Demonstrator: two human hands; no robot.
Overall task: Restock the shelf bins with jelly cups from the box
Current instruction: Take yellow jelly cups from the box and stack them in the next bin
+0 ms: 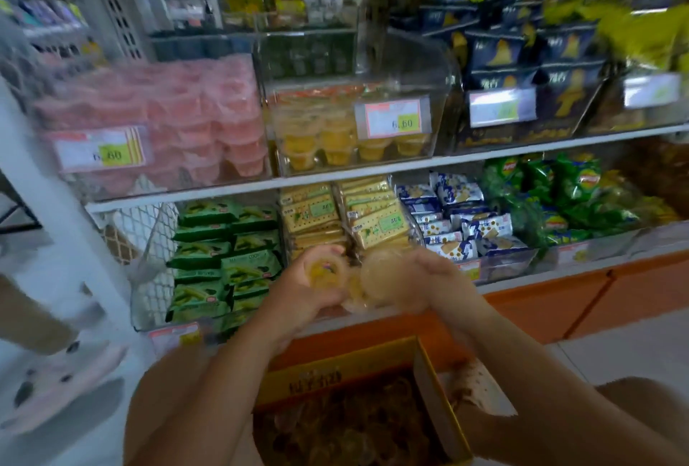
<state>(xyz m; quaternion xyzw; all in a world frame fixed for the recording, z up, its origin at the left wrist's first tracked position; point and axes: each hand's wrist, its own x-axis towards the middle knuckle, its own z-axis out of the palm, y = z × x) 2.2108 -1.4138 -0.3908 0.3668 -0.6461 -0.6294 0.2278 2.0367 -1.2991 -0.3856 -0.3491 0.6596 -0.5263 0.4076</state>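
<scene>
1. The left hand (pixel 313 290) is in front of the lower shelf (pixel 559 279), above the box. Its grip is closed around one yellow jelly cup (pixel 325 267), with the fingers curled around the side of the cup.
2. The right hand (pixel 428 275) is just beside the left hand, at the same height. Its grip holds pale jelly cups (pixel 376 273); because of the blur I cannot tell how many.
3. The cups in the two hands are touching or almost touching.
4. The yellow cardboard box (pixel 434 394) stands open below the forearms. More loose jelly cups (pixel 354 428) lie inside it.
5. On the upper shelf (pixel 484 154), a clear bin (pixel 441 70) holds stacked yellow jelly cups (pixel 335 146) and has a price label (pixel 393 118) on the front.
6. To the left of this bin are stacked pink jelly cups (pixel 186 118).
7. The lower shelf carries green cookie packs (pixel 223 249), cracker packs (pixel 373 217) and green chip bags (pixel 559 197).
</scene>
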